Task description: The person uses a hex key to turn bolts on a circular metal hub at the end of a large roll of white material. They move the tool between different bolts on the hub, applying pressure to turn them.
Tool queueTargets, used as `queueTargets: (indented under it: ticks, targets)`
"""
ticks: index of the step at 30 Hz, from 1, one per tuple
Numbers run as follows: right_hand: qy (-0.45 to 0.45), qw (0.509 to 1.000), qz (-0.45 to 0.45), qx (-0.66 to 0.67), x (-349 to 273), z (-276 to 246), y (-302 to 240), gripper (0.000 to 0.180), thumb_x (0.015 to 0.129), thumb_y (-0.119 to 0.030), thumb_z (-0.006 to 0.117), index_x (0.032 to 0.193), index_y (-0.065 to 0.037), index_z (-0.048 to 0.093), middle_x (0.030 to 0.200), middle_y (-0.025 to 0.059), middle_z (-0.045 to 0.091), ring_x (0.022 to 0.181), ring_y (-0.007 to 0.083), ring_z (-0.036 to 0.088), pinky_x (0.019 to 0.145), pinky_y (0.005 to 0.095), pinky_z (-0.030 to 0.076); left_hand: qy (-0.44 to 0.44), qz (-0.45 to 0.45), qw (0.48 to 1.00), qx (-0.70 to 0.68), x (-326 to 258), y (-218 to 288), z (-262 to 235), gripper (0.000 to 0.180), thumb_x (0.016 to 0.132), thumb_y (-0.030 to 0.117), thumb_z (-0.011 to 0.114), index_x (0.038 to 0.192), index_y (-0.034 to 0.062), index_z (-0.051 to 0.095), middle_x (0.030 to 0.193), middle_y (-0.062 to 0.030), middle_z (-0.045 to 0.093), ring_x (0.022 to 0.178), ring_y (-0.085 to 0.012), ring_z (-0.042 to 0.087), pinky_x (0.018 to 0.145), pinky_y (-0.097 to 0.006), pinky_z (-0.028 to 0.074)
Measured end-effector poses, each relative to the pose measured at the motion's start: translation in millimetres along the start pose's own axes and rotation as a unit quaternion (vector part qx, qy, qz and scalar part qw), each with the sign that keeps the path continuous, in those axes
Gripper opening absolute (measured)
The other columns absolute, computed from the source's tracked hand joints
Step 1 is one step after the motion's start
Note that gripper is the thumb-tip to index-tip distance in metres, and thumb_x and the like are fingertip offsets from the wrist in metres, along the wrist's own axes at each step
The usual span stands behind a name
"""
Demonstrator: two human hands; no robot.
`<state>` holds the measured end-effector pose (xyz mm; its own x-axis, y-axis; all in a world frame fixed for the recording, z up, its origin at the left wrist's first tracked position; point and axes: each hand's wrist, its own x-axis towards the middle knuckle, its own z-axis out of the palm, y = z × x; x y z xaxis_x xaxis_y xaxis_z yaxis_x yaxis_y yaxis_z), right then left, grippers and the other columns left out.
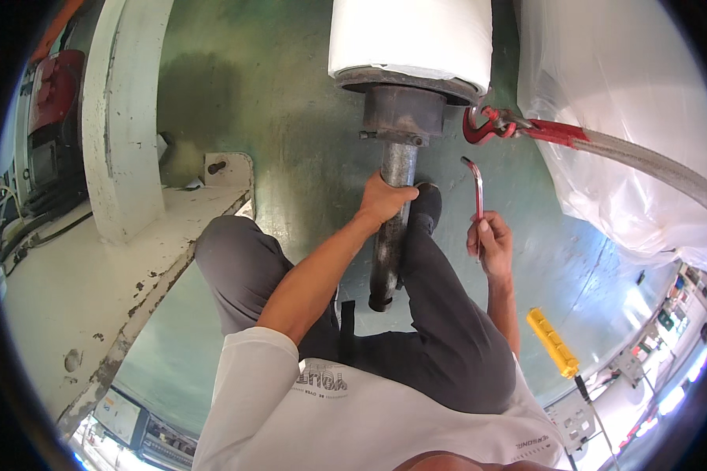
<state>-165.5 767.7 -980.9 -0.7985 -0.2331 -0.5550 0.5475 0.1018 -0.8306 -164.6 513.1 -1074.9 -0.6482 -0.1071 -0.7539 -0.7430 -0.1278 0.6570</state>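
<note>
Steel shaft (pixel 393 228) sits wrapped in the left hand (pixel 381 200); right hand (pixel 491 247) clasps a hex key (pixel 474 188).

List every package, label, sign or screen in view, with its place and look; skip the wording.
Clear plastic bag: upper right, bulky, wrapped around white material.
Screen: bottom left, rectangular, pale, dark frame.
Control panels: right edge, pale boxes with small coloured buttons.

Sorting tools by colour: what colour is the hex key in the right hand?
Red, an L-shaped hex key held by the right hand; clearest in the head view.
</note>
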Motion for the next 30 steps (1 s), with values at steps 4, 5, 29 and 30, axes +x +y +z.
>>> queueTargets:
  ticks: [4,5,29,30]
  targets:
    - [0.009,0.993,-0.066,-0.101,2,32,-25,0.027,0.107,-0.023,0.051,0.107,0.001,0.062,0.067,-0.0001,0.052,0.056,0.0056,0.044,0.051,0.0226,0.033,0.107,-0.053,0.968,0.223,-19,25,21,0.072,0.069,0.033,0.080,0.123,-0.0016,0.048,0.108,-0.0258,0.069,0.100,-0.0392,0.070,0.088,-0.046,0.055]
    - [0.017,0.989,-0.062,-0.130,5,38,-28,0.027,0.108,-0.023,0.051,0.108,0.001,0.062,0.067,-0.0003,0.052,0.057,0.0054,0.043,0.051,0.0229,0.033,0.105,-0.038,0.973,0.204,-19,18,20,0.073,0.069,0.034,0.079,0.124,-0.0011,0.046,0.108,-0.0269,0.069,0.100,-0.0415,0.069,0.089,-0.047,0.054]
    - [0.154,0.923,-0.116,-0.334,14,91,-45,0.028,0.102,-0.015,0.060,0.124,-0.001,0.067,0.070,0.0020,0.055,0.065,0.0093,0.052,0.061,0.0262,0.045,0.094,-0.028,0.978,0.182,-23,18,13,0.066,0.069,0.026,0.077,0.119,-0.0015,0.044,0.108,-0.0270,0.067,0.103,-0.0458,0.066,0.092,-0.052,0.051]
    - [0.152,0.923,-0.112,-0.335,12,94,-46,0.028,0.102,-0.015,0.060,0.125,-0.001,0.067,0.070,0.0023,0.056,0.065,0.0094,0.052,0.061,0.0262,0.045,0.094,-0.029,0.978,0.183,-23,17,13,0.066,0.069,0.026,0.077,0.119,-0.0015,0.044,0.108,-0.0270,0.067,0.103,-0.0459,0.066,0.091,-0.052,0.051]
